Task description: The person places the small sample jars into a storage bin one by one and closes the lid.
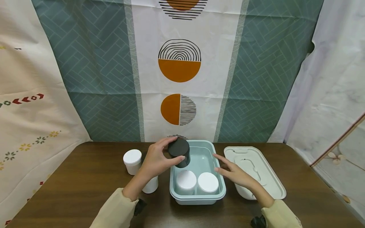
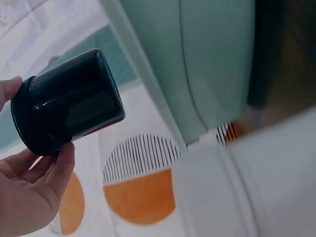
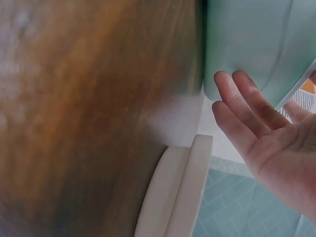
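Note:
My left hand (image 1: 159, 160) grips a black jar (image 1: 179, 152) by its lid end, thumb on one side and fingers on the other. The jar is held over the left side of a pale blue-green plastic bin (image 1: 172, 190), also seen tilted in the left wrist view, where the jar (image 2: 74, 101) hangs clear of the wall. Two white-lidded jars (image 1: 186, 180) stand side by side in the bin's near end. My right hand (image 1: 235, 172) is at the bin's right rim, fingers extended; in the right wrist view its fingertips lie against the outer wall (image 3: 252, 39).
A white jar (image 1: 132, 162) stands left of the bin on the dark wooden table (image 1: 85, 183). Another white jar (image 1: 151, 185) is partly hidden behind my left wrist. Right of the bin lies a cream lid (image 1: 271, 177). Patterned cloth (image 1: 108, 79) hangs behind the table.

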Motion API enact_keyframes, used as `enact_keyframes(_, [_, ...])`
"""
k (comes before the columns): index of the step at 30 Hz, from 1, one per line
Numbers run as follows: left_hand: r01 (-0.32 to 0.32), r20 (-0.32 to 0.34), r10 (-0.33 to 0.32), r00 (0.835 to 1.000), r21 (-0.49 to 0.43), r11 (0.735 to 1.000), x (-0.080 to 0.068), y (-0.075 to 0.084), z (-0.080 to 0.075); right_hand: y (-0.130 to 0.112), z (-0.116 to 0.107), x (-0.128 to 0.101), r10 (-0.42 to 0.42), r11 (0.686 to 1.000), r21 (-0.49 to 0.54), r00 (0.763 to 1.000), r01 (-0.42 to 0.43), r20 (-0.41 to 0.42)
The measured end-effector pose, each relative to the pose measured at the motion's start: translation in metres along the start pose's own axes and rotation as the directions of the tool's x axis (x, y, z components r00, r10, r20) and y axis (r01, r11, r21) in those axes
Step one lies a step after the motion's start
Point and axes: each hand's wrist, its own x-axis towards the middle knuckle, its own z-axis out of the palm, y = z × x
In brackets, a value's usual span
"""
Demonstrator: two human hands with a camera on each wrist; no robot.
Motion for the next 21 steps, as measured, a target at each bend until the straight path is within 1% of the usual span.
enact_keyframes(6, [0.023, 0.062, -0.023, 0.998, 0.005, 1.000, 0.007, 0.001, 0.024, 0.002, 0.000, 0.000, -0.006, 1.000, 0.010, 1.000, 0.006, 0.004])
enact_keyframes(9, [0.028, 0.108, -0.030, 0.994, 0.018, 0.999, 0.009, 0.001, 0.035, 0.002, 0.000, 0.000, -0.002, 1.000, 0.025, 1.000, 0.001, 0.007])
enact_keyframes(14, [0.037, 0.196, -0.050, 0.979, 0.066, 0.997, 0.012, -0.001, 0.048, 0.002, 0.000, 0.000, 0.007, 0.999, 0.041, 1.000, -0.007, 0.016])
enact_keyframes(16, [0.046, 0.227, -0.061, 0.972, 0.072, 0.996, 0.014, -0.002, 0.053, 0.002, 0.000, 0.000, 0.005, 0.999, 0.039, 1.000, -0.005, 0.015])
enact_keyframes(21, [0.066, 0.281, -0.087, 0.956, 0.082, 0.994, 0.017, -0.007, 0.064, 0.000, 0.000, 0.000, 0.009, 1.000, 0.025, 1.000, -0.009, 0.012])
